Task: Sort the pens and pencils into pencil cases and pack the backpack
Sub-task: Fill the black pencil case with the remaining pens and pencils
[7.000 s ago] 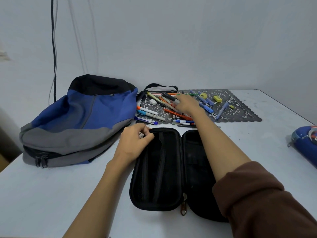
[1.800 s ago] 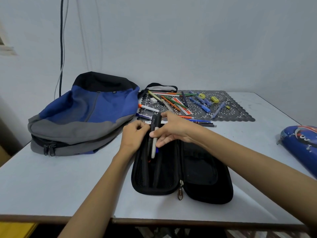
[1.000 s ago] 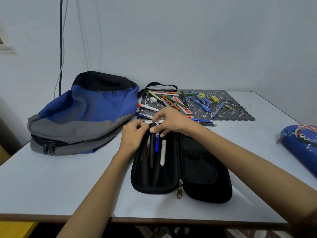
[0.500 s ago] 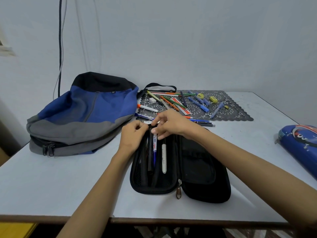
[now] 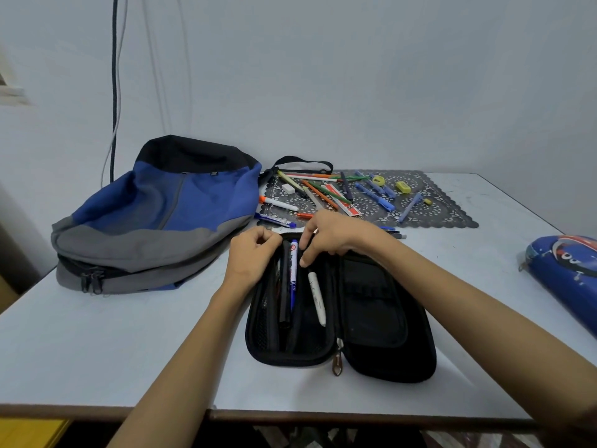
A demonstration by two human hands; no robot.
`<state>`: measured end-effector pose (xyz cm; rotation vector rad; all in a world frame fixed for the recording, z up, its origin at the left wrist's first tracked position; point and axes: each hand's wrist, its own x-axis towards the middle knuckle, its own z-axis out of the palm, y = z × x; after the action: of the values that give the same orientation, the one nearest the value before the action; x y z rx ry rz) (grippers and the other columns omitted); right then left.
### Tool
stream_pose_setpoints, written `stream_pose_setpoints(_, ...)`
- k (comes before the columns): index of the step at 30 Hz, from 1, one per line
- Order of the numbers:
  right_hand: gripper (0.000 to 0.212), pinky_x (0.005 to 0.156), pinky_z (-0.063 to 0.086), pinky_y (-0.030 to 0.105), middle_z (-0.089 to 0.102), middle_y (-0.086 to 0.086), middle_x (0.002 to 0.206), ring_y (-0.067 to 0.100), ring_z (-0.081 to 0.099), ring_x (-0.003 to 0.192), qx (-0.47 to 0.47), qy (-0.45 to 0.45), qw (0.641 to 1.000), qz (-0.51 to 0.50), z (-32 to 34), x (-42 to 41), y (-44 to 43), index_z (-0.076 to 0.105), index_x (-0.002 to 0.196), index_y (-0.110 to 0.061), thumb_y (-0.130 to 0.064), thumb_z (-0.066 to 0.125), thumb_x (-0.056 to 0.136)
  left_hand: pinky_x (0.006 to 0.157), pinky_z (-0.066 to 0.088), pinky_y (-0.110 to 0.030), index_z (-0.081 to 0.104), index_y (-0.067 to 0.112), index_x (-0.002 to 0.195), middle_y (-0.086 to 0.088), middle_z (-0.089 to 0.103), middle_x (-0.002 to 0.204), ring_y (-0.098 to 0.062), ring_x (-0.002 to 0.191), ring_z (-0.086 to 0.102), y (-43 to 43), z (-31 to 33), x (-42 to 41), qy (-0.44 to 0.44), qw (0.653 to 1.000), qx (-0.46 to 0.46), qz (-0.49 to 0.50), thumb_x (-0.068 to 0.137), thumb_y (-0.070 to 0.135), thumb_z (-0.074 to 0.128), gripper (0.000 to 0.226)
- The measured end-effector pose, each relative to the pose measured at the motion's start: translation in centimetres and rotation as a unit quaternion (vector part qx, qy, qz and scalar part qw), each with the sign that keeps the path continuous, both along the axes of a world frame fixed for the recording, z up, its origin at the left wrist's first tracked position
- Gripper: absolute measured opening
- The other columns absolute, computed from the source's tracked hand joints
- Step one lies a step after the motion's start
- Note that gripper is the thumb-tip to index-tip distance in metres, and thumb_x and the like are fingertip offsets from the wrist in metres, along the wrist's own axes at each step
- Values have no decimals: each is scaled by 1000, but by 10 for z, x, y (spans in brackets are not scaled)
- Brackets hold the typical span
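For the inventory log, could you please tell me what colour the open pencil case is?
The pencil case is black; head view.

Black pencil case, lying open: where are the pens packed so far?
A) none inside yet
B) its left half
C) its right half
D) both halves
B: the white pen, the blue-and-white marker and a black pen all lie in the left half of the black pencil case; none shows in the right half.
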<state>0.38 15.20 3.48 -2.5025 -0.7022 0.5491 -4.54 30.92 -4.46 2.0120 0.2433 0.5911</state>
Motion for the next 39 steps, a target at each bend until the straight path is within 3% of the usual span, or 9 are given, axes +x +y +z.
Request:
stream_pose_setpoints(5,27,48,53,25,68,16,103,19,65,57,205,149,963,-96,8,9,-9,65,107,8,3,68,80,59,37,-6,63,6,68,9,60,67,-1,63,50,0,-1,1,-1,1000,0,0,86,14,62,19)
stream_pose_setpoints(9,26,56,58,26,65,11,87,18,64,61,431,189,867,-162,10,13,-11,63,108,13,12,63,82,60,37,-10,65,-1,74,6,60,68,-1,65,50,1,-2,2,-3,1000,6,3,86,12,61,19)
stream_pose_setpoints(12,18,60,60,29,66,14,84,23,66,62,484,139,845,-181,0,8,-4,65,100,6,10,65,83,62,39,-14,66,7,70,5,63,70,-3,67,52,1,-1,1,3,1000,-11,-5,86,12,60,18)
stream_pose_setpoints(18,24,59,60,30,62,10,71,21,63,57,431,91,890,-115,-13,-7,7,64,105,10,11,67,81,71,43,-25,67,8,69,-2,68,77,-10,74,56,1,-1,2,8,999,-34,1,86,13,61,18)
stream_pose_setpoints(21,23,47,55,26,61,0,57,19,63,55,379,64,918,-101,-15,-7,9,66,101,5,5,73,79,69,41,-28,64,9,67,-2,64,71,-10,69,52,1,-1,2,7,999,-31,-3,86,13,60,20)
stream_pose_setpoints(26,22,42,40,22,65,3,71,13,58,60,253,-24,964,-82,-21,-2,14,68,85,-10,-15,84,72,68,40,-31,66,-1,74,-7,62,71,-11,68,48,1,0,2,8,1000,-25,1,88,15,60,22)
stream_pose_setpoints(30,21,50,49,21,66,2,75,12,62,68,227,2,973,-45,-27,-1,18,70,90,-4,-12,82,75,62,38,-25,64,-2,73,-5,60,67,-11,65,47,-1,2,-1,13,1000,-18,1,87,13,59,21)
stream_pose_setpoints(34,20,62,50,22,70,3,73,8,60,66,194,14,980,34,-27,-3,16,76,83,-4,-18,84,72,62,38,-30,62,-5,73,-15,60,70,-13,65,45,-1,2,-1,11,1000,-14,4,85,10,57,20)
stream_pose_setpoints(39,16,70,59,24,67,7,77,10,64,64,221,63,972,48,-20,-1,8,71,92,2,-6,76,80,65,39,-29,63,3,68,-1,59,65,-11,65,48,-1,1,-1,8,1000,-16,-3,85,11,58,20)
